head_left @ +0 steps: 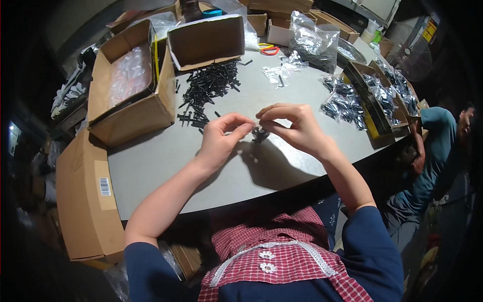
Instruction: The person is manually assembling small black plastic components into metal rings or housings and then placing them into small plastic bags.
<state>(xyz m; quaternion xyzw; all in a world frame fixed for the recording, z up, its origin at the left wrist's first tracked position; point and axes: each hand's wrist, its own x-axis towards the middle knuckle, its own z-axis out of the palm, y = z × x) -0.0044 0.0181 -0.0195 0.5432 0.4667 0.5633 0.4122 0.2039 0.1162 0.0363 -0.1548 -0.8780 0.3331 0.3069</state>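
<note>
We've got both hands up over the bench (166, 166), left hand (220, 137) and right hand (296, 128) each pinched on the top edge of a small clear bag (260, 132) of black parts, held between them. Risk as we see it: bag tips or a pinch slips, parts spill. Wrists are raised, fingers curled inward.

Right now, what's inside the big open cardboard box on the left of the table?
The big cardboard box holds clear plastic bags. Whatever lies beneath them is covered.
</note>
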